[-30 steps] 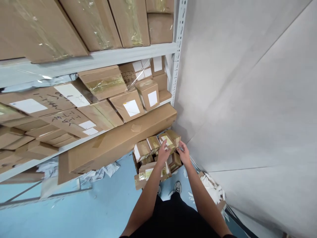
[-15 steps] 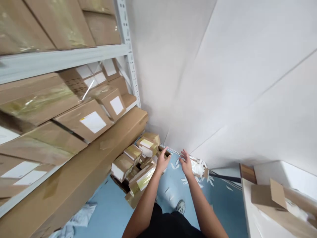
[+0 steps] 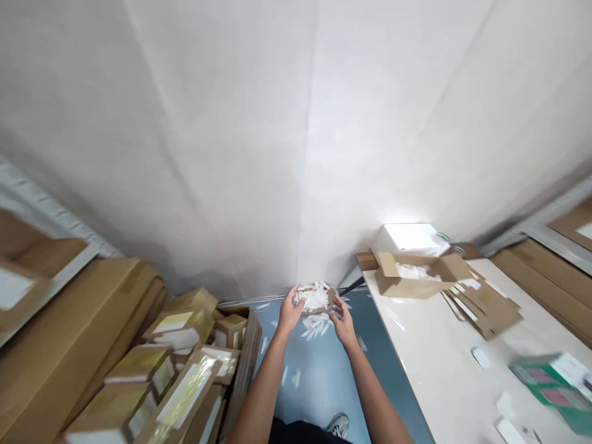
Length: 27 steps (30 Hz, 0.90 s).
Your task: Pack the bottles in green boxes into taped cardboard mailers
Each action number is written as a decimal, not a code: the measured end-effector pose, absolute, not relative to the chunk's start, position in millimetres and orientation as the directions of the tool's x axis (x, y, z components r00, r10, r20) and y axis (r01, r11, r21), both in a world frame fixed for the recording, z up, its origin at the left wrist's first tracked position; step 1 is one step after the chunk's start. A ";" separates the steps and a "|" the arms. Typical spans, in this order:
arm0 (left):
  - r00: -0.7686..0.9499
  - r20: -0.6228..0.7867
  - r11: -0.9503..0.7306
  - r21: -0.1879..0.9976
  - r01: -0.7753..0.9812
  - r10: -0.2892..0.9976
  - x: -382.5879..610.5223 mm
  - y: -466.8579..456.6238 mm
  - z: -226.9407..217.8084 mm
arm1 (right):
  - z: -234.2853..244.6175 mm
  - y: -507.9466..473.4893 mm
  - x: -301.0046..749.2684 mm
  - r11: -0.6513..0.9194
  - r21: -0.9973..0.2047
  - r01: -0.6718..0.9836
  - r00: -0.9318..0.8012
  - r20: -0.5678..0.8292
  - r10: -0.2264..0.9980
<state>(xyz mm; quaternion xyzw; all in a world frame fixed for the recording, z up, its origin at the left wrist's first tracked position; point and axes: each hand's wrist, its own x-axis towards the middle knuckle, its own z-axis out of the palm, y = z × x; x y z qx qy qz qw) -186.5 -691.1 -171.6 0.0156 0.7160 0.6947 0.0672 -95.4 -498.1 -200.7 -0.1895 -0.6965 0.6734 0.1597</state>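
My left hand is held out in front of me, thumb and fingers apart, with nothing visible in it. To its right, my right hand is also open, its fingers loosely curved. Between them in view, a small cardboard box at the foot of the wall is heaped with white paper-like strips. It seems to be on the floor beyond my hands; I cannot tell whether either hand touches it. More strips lie scattered on the blue floor.
A large carton of taped boxes stands left, beside long cartons under a shelf. On the right, a white table bears an open box, flattened cardboard and a green-white box. A pale wall rises ahead.
My view has swung right, away from the shelf, bringing more of the table into sight. Both hands stay raised and open and now frame the box of white strips.
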 end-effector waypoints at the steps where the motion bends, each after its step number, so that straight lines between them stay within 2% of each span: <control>1: -0.981 -0.078 0.040 0.997 -0.072 0.178 -177.4 -661.0 -171.4 | -203.4 -473.1 -79.6 0.008 -0.999 0.047 -0.854 -0.036 0.520; 6: -0.879 -0.083 0.077 0.996 -0.053 0.470 -123.6 -522.0 -171.4 | -224.1 -364.9 1.3 -0.030 -0.999 0.045 -0.672 -0.052 0.738; 14: -0.562 -0.048 0.122 0.988 0.093 0.826 -32.8 -310.2 -158.6 | -217.0 -228.6 148.6 -0.066 -0.996 0.058 -0.371 -0.083 0.925; 20: -0.324 -0.019 0.072 0.986 0.153 0.946 46.0 -199.7 -147.3 | -189.3 -165.9 249.4 -0.062 -0.997 0.051 -0.118 -0.067 0.991; 27: -0.158 -0.034 0.071 0.971 0.228 0.987 94.0 -147.8 -156.9 | -192.4 -141.2 314.8 -0.116 -0.990 0.078 0.073 -0.111 0.991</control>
